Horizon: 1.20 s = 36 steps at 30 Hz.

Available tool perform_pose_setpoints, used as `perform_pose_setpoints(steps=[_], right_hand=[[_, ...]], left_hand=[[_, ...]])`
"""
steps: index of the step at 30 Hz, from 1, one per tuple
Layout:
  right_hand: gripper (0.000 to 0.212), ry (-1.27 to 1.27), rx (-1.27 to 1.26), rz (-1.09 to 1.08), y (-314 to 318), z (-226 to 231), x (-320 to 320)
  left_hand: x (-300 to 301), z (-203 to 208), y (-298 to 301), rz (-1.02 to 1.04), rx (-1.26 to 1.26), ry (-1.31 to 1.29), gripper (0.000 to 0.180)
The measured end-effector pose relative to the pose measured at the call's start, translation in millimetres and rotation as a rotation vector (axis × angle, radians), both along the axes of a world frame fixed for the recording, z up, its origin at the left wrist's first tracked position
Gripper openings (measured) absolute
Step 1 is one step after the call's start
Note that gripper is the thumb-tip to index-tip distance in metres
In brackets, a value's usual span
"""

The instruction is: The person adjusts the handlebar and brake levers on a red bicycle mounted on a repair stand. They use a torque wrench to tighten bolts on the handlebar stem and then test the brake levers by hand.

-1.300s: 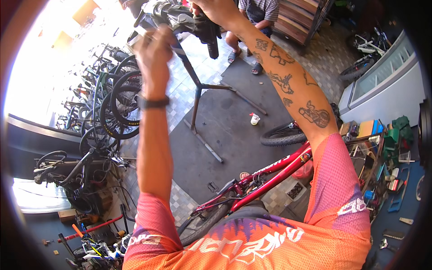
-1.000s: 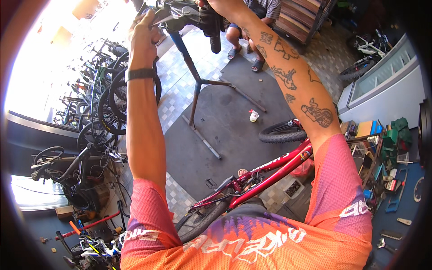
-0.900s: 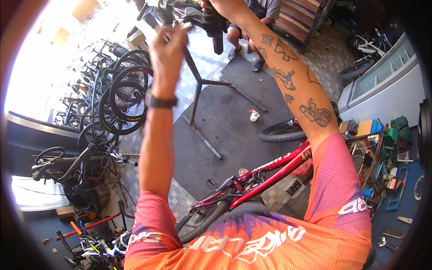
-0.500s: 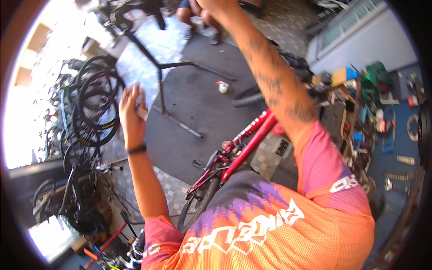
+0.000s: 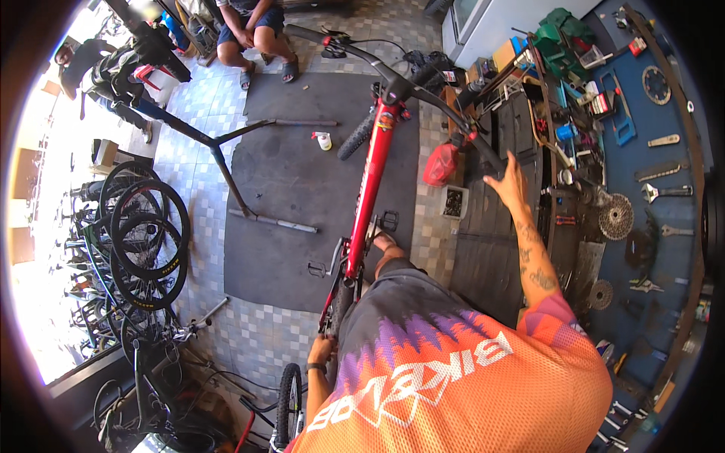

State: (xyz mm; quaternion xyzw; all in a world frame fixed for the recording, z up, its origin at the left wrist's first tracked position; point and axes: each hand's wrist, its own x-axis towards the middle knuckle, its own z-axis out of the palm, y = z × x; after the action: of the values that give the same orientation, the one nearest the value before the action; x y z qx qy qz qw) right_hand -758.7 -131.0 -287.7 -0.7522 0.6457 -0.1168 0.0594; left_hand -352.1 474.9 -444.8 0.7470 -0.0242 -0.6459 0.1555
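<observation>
Seen from above, over an orange and purple jersey (image 5: 453,377): a bicycle workshop. At centre, a red bicycle (image 5: 370,189), just left of the wearer's legs, with handlebar (image 5: 438,100) and front wheel (image 5: 357,137) far, rear wheel (image 5: 342,300) near. Out to the right, the right hand (image 5: 513,186), spread wide, thumb and fingers well parted, at the right end of the handlebar. Black handlebar grip (image 5: 485,151) directly before that hand, with its tip close to the gap between thumb and fingers; touching or not, cannot tell. Low and near, the left hand (image 5: 322,349), fingers curled in at the back end of the bicycle, by the rear wheel; closed on a part or merely against it, cannot tell. Most of the red frame between and beyond both hands. On the left, a dark metal stand (image 5: 220,155), feet on a dark mat (image 5: 294,264), near a small white container (image 5: 324,141). On the far side, a seated person (image 5: 251,23) in sandals. Farther left, black wheels (image 5: 149,189). On the right, a blue tool board (image 5: 630,162).
</observation>
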Motion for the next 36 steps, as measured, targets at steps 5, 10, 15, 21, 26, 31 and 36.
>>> perform_pose_setpoints(steps=[5, 10, 15, 21, 26, 31, 36], right_hand=[[0.048, 0.013, 0.035, 0.091, -36.2, -8.9, 26.7], [0.051, 0.121, 0.064, 0.083, -67.3, 12.4, 46.0], [0.049, 0.25, 0.014, 0.089, -160.1, 34.8, 51.4], [0.078, 0.474, -0.321, 0.23, -219.8, 44.3, 59.7], [0.096, 0.18, 0.014, 0.323, -249.3, 56.9, 64.2], [0.093, 0.224, -0.115, 0.44, -305.4, 72.6, 81.8], [0.092, 0.137, 0.019, 0.324, -345.4, 74.1, 106.7]], left_hand=[[43.0, -1.4, -15.9, 0.069, 0.079, 0.112, 0.036], [80.5, 23.7, -58.0, -0.019, -0.041, -0.092, 0.038], [190.4, 97.6, -256.8, -0.127, -0.753, -0.851, 0.023], [266.5, 188.3, -564.8, -0.505, -1.054, -1.247, 0.09], [289.4, 187.5, -692.9, -0.736, -1.011, -1.32, 0.092], [295.4, 178.8, -704.4, -0.742, -0.768, -1.109, 0.052], [269.2, 186.3, -686.3, -0.759, -0.674, -1.13, 0.042]])
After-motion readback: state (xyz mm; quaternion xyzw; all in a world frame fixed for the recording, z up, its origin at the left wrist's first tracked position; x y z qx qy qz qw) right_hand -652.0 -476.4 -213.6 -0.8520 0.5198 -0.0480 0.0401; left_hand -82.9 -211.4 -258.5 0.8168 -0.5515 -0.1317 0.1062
